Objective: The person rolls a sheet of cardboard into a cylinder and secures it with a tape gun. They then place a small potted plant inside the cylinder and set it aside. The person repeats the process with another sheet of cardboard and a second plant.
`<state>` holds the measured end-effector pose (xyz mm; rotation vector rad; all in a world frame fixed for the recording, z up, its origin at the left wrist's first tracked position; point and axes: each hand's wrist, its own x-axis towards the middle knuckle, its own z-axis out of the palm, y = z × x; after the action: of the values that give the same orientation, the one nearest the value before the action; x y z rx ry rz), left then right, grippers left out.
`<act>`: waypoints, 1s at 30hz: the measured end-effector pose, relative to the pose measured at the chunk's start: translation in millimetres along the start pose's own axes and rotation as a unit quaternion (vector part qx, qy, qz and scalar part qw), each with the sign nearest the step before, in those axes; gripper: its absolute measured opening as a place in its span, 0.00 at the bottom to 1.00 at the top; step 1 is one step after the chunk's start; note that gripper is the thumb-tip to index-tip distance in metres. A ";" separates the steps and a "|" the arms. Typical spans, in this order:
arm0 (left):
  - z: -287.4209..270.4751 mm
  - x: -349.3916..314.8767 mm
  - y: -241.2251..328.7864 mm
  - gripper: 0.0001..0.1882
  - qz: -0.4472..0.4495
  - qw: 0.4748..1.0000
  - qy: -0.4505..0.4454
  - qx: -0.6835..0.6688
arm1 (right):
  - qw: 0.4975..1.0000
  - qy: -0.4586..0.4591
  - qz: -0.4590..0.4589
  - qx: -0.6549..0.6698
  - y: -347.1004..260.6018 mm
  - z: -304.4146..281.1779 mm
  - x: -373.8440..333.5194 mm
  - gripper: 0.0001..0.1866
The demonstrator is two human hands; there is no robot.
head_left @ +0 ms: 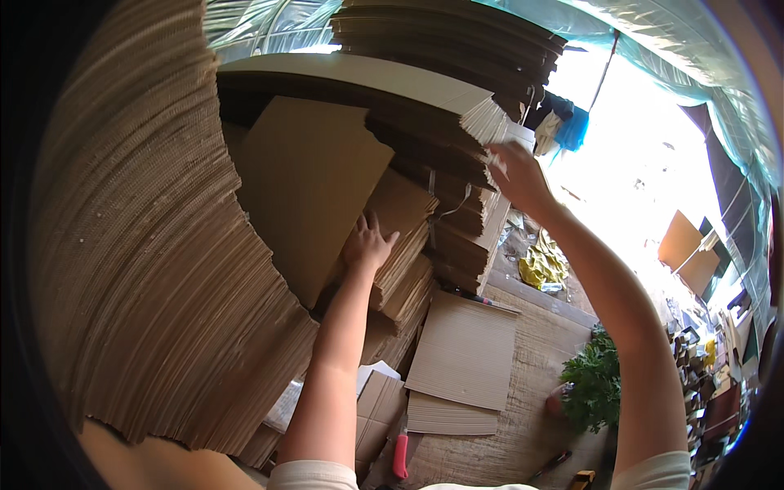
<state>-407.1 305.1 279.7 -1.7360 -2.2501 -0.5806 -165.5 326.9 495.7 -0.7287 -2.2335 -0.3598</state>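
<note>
My left hand lies with fingers spread on a stack of brown cardboard sheets, beside the edge of a large tilted cardboard sheet. Farther right, my right hand is raised at the corner of a tall cardboard stack with a white top sheet. Its fingers are bent and a little apart, with nothing visible between them. Whether those fingertips touch the stack's edge is hard to make out.
A high wall of stacked cardboard curves along the left. Smaller cardboard pieces lie on the wooden surface near a red-handled knife. A leafy green plant stands at the right, below crumpled yellow plastic. Blue cloth hangs behind.
</note>
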 end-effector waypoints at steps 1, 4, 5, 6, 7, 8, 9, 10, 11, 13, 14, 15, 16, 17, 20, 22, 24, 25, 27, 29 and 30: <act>0.2 -3.8 4.5 0.41 -0.006 0.999 -0.017 -0.044 | 0.999 0.017 -0.024 -0.026 11.8 14.9 18.7 0.14; -3.4 -4.7 6.5 0.42 -0.006 0.998 -0.004 -0.057 | 0.995 0.025 -0.002 -0.100 38.3 45.7 73.4 0.16; -3.1 -4.7 5.7 0.42 -0.003 0.999 0.001 -0.038 | 0.991 0.015 0.026 -0.132 43.7 54.5 84.9 0.17; -3.8 -5.5 2.8 0.42 -0.006 0.999 0.008 -0.036 | 0.986 0.007 0.053 -0.160 47.3 63.2 96.7 0.17; -4.4 -5.4 1.3 0.42 -0.009 0.999 0.015 -0.035 | 0.987 -0.050 0.077 -0.130 57.8 71.1 107.2 0.19; -3.4 -4.5 5.7 0.42 -0.005 0.999 0.020 -0.042 | 0.983 -0.110 0.104 -0.106 76.5 75.7 112.5 0.21; -4.3 -5.0 5.6 0.41 -0.004 0.999 0.026 -0.044 | 0.974 -0.169 0.129 -0.075 79.5 78.6 115.9 0.22; -4.6 -5.3 5.8 0.41 -0.002 0.998 0.031 -0.048 | 0.980 -0.145 0.133 -0.030 83.1 79.5 114.1 0.23; -3.3 -5.4 5.4 0.41 -0.004 0.998 0.032 -0.046 | 0.984 -0.137 0.096 -0.067 88.3 82.9 114.4 0.22; -0.3 -5.5 5.2 0.41 -0.005 0.998 0.034 -0.045 | 0.983 -0.119 0.022 -0.142 99.0 88.1 117.2 0.22; -1.0 -5.6 4.9 0.41 -0.005 0.999 0.033 -0.039 | 0.982 -0.128 0.061 -0.128 98.3 86.3 121.7 0.22; -0.8 -5.2 4.0 0.41 -0.007 0.999 0.031 -0.041 | 0.987 -0.106 0.091 -0.084 100.7 87.3 123.6 0.23; -0.4 -4.7 3.1 0.41 -0.008 0.999 0.030 -0.042 | 0.988 -0.083 0.120 -0.040 103.3 87.7 124.7 0.25; -0.5 -3.9 5.1 0.41 -0.006 0.998 0.029 -0.047 | 0.987 -0.060 0.151 0.001 107.0 85.2 125.7 0.27; -1.6 -2.3 7.0 0.40 -0.007 0.998 -0.002 -0.060 | 0.984 -0.066 0.166 0.012 106.8 82.8 131.5 0.36; -5.7 -3.4 7.2 0.41 -0.011 0.999 -0.008 -0.046 | 0.963 -0.117 0.234 0.059 96.1 76.3 134.1 0.37; -5.2 -2.9 9.4 0.41 -0.008 0.999 -0.005 -0.046 | 0.972 -0.110 0.205 0.034 97.1 77.8 132.9 0.35; -2.0 -3.1 9.7 0.41 -0.005 0.999 -0.001 -0.050 | 0.976 -0.106 0.191 0.021 97.8 78.1 132.4 0.35; -1.6 -2.5 7.9 0.41 -0.005 0.998 -0.002 -0.057 | 0.982 -0.098 0.162 0.007 88.5 80.3 133.4 0.33; -2.5 -1.9 7.1 0.41 -0.005 0.998 -0.011 -0.066 | 0.989 -0.094 0.116 -0.012 86.0 82.4 134.5 0.32; -3.5 -1.9 6.9 0.41 -0.006 0.997 -0.019 -0.074 | 0.992 -0.095 0.085 -0.023 86.5 84.5 135.8 0.31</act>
<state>-400.2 303.4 283.2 -1.8175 -2.2980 -0.7407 -237.8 487.7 540.1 -1.0057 -2.3247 -0.2676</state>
